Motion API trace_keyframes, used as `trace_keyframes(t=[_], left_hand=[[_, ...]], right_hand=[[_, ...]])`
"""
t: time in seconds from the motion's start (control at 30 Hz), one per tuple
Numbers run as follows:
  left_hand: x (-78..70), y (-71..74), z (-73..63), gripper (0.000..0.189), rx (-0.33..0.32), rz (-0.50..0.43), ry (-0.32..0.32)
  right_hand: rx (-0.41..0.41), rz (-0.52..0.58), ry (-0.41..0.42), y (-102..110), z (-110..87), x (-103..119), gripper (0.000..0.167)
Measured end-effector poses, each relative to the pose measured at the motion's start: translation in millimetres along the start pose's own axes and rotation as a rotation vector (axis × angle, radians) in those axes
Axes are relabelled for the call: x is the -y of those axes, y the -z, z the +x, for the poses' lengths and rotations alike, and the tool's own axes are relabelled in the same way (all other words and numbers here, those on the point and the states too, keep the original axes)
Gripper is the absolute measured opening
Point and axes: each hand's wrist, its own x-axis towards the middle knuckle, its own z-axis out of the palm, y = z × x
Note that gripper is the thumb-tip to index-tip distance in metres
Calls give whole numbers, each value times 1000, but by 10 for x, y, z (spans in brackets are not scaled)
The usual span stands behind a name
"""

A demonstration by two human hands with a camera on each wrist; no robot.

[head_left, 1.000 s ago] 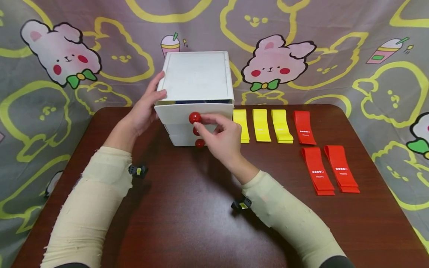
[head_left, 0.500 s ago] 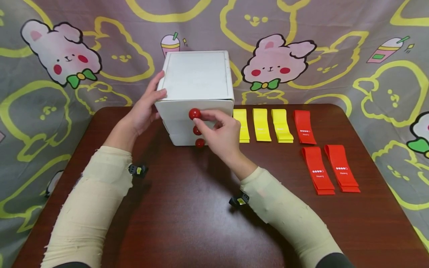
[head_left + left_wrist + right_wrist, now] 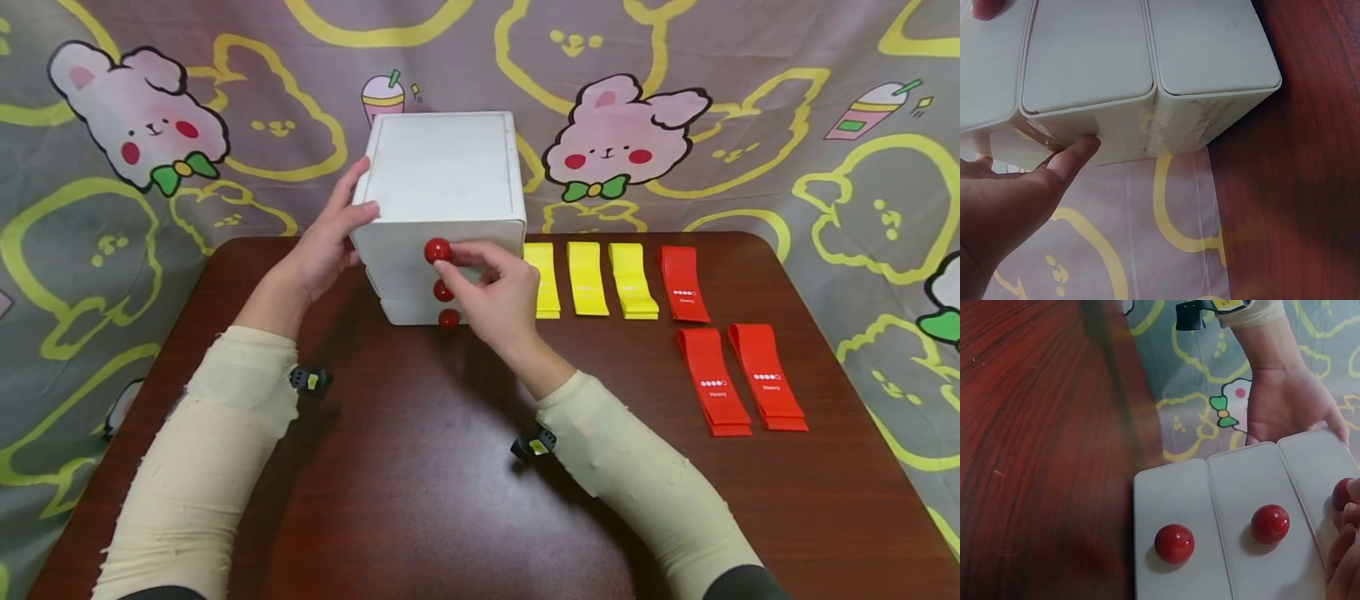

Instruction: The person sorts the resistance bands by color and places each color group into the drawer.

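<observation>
A white three-drawer box (image 3: 442, 167) stands at the back of the table, with one round red knob on each drawer. All three drawer fronts lie flush in the right wrist view. My right hand (image 3: 498, 296) pinches the top red knob (image 3: 437, 250) between thumb and index finger. The middle knob (image 3: 1270, 524) and bottom knob (image 3: 1174, 544) are untouched. My left hand (image 3: 318, 242) rests against the box's left side, its fingers fairly straight and the thumb at the top front edge. The left wrist view shows a fingertip (image 3: 1088, 145) pressing the side wall. The drawers' contents are hidden.
Right of the box lie several folded bands on the brown table (image 3: 420, 500): yellow bands (image 3: 587, 279) in a row, a red band (image 3: 682, 283) beside them, and two more red bands (image 3: 712, 382) nearer the front. A patterned cloth (image 3: 450, 50) hangs behind.
The top drawer, slightly open a second ago with a dark gap under the lid, has slid shut as my right hand moved back with its knob. My left hand stays on the box.
</observation>
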Motion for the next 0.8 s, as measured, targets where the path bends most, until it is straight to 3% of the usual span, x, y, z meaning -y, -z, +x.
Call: trace_keyframes(t=[0.5,0.8], left_hand=[[8,-4,-5,68,-5,19,-12],[31,-7,3,67,-15,15,-27]], right_hand=[[43,-111,-152,69,-288,-236,25],[46,-103,-180,-29,-348,-297,27]])
